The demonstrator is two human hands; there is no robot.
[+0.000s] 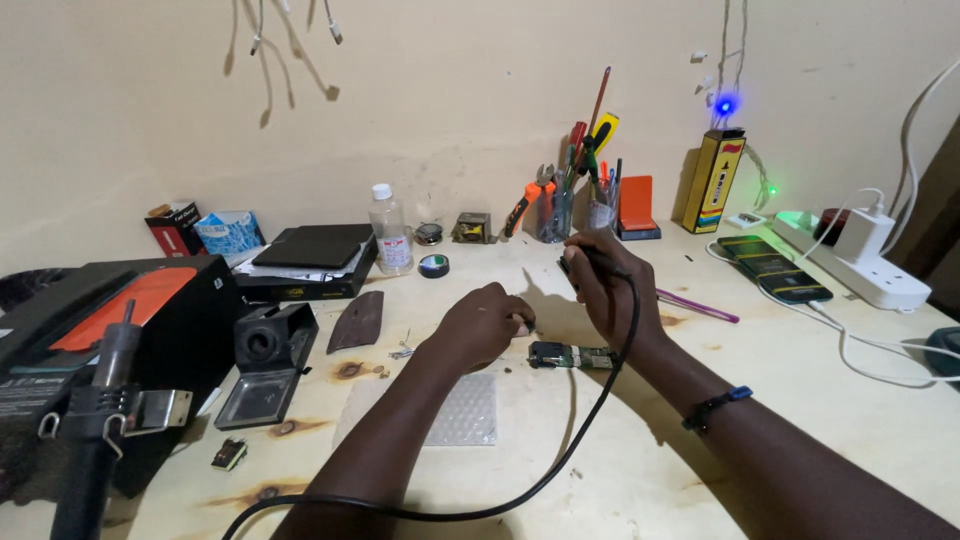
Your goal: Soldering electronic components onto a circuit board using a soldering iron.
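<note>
My right hand grips a dark pen-shaped soldering iron above the wooden table; its black cable loops down toward me. My left hand rests on the table with its fingers curled at the left end of a small green circuit board; what it pinches is too small to tell. The board lies between both hands, just under my right wrist. A black band with a blue bead circles my right forearm.
A bubble-wrap sheet lies under my left forearm. At left stand a black station with a hot-air handle and a small black box. Tool cups, a clear bottle, phones and a white power strip line the back.
</note>
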